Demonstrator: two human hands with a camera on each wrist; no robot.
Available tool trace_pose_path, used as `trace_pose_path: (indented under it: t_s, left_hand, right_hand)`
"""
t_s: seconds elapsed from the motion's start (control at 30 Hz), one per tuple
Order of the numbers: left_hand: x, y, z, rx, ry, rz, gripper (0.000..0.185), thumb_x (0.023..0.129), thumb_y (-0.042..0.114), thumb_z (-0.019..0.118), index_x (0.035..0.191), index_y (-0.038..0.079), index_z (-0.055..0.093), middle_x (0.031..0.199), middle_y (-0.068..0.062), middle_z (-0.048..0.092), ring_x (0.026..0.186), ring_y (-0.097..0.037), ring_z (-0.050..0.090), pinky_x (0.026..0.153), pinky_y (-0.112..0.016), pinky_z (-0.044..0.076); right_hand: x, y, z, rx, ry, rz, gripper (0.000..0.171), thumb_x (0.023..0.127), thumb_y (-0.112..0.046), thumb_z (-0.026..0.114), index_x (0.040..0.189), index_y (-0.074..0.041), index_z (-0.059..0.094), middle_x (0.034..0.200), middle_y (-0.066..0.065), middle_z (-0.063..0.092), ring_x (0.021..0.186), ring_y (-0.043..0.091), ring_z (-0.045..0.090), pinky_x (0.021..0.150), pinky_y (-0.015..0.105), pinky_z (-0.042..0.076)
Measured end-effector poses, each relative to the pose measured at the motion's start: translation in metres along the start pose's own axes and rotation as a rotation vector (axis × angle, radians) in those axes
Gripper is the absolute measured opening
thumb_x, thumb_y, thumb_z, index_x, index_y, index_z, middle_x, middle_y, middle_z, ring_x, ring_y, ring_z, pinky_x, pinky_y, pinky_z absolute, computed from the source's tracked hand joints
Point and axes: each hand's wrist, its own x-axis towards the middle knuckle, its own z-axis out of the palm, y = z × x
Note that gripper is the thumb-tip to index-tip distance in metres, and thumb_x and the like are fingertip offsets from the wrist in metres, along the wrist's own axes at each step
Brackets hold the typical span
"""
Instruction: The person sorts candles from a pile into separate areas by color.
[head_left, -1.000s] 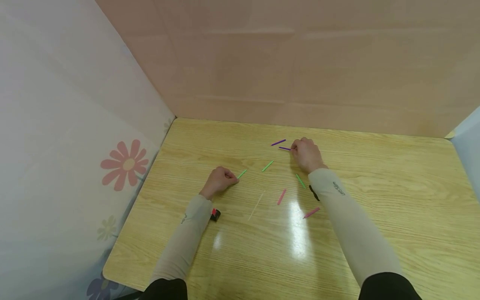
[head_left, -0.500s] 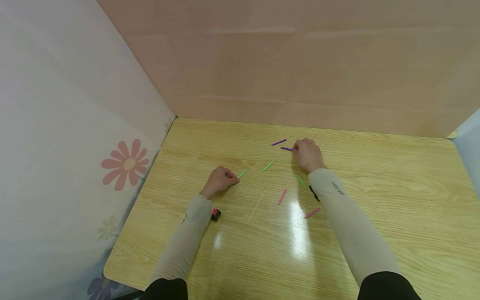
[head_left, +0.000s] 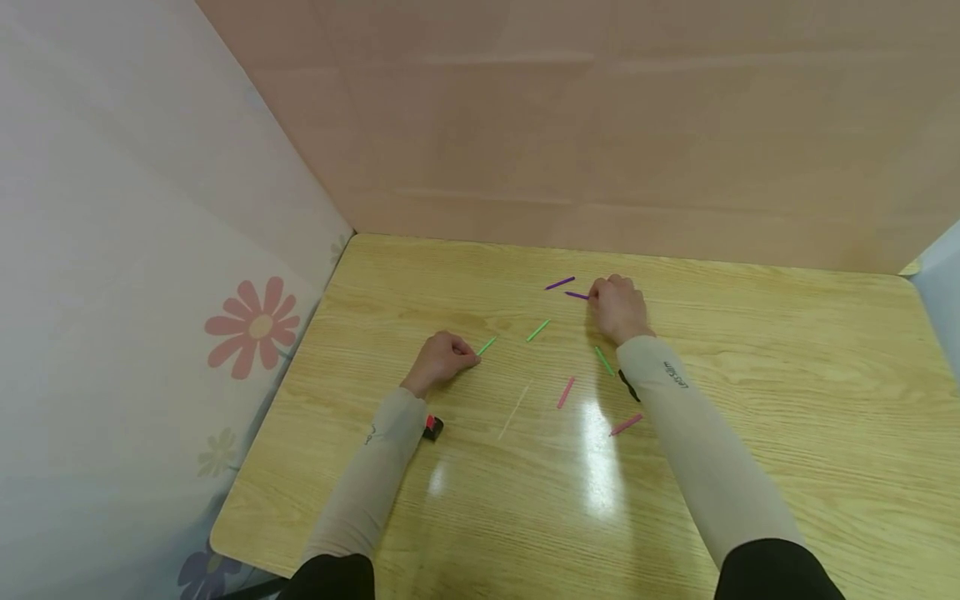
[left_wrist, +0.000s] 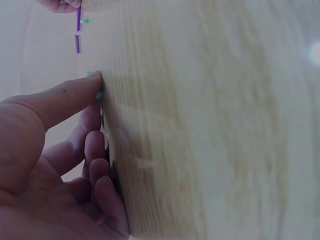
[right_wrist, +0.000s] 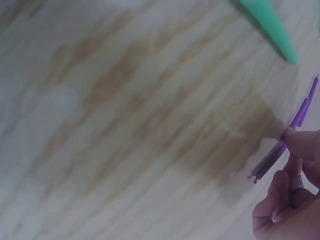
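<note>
**Both hands down on sticks: right on purple, left on green**

Your right hand [head_left: 617,307] is at about 1 o'clock on the worktop [head_left: 787,392], fingers curled, pinching the near purple stick [head_left: 576,295] at its right end. In the right wrist view the fingertips [right_wrist: 302,142] sit on the stick and its free end looks tipped just off the wood, so I'd call this mid-pickup, not yet carried. The second purple stick [head_left: 559,283] lies just beyond it, at 11 o'clock from the hand, untouched.

Your left hand [head_left: 441,357] is at 10 o'clock, knuckles curled. The thumb tip [left_wrist: 92,80] is pressing the end of a green stick [head_left: 487,345]. Can't tell if it's a true pinch or just a pin-down; it looks grasped from the left wrist view.

Loose sticks: green [head_left: 537,330] between your hands, green [head_left: 603,360] just beside the right wrist, two pink [head_left: 565,392] [head_left: 625,424] at 6 o'clock, and one pale stick [head_left: 514,409] that's hard to see on the grain.

Next move, my read: lift the purple clear without nudging its neighbour. The stick is thin and light, so keep the pinch near the end and raise it straight up. The same goes for the green on the left.
</note>
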Motion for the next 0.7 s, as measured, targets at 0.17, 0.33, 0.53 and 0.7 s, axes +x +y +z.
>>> trace_pose_path:
  t_s: [0.17,0.33,0.53,0.7]
  left_hand:
    - [0.0004,0.0002,-0.0002,0.005,0.001,0.008,0.016,0.086,0.028,0.073,0.085,0.012,0.075,0.108,-0.006,0.065,0.097,-0.022,0.059,0.090,-0.040,0.047]
    - [0.0010,-0.0008,-0.0002,0.000,0.004,0.008,0.016,0.086,0.028,0.073,0.085,0.011,0.074,0.108,-0.008,0.063,0.096,-0.022,0.058,0.088,-0.040,0.047]
    - [0.0003,-0.0020,0.0005,-0.011,0.000,-0.004,0.016,0.086,0.028,0.073,0.085,0.012,0.074,0.107,-0.008,0.060,0.093,-0.021,0.056,0.085,-0.039,0.047]
    - [-0.0006,-0.0013,0.0001,-0.008,0.002,-0.008,0.016,0.086,0.028,0.073,0.086,0.012,0.074,0.107,-0.008,0.060,0.092,-0.021,0.057,0.084,-0.038,0.047]
  right_hand:
    - [-0.0001,-0.0006,0.0000,0.006,0.010,0.009,0.026,0.099,-0.011,0.045,0.113,0.002,0.062,0.112,0.022,0.055,0.109,0.042,0.046,0.094,0.059,0.039]
    - [0.0001,-0.0008,0.0011,0.005,0.025,0.013,0.025,0.099,-0.011,0.046,0.111,0.002,0.063,0.111,0.022,0.055,0.109,0.042,0.046,0.093,0.059,0.039]
    - [-0.0011,-0.0030,0.0017,0.003,0.041,0.025,0.024,0.099,-0.011,0.047,0.110,0.002,0.064,0.111,0.022,0.056,0.108,0.042,0.047,0.092,0.058,0.040]
    - [-0.0022,-0.0054,0.0016,-0.009,0.054,0.031,0.024,0.098,-0.011,0.047,0.109,0.002,0.064,0.111,0.022,0.057,0.109,0.042,0.048,0.092,0.057,0.040]
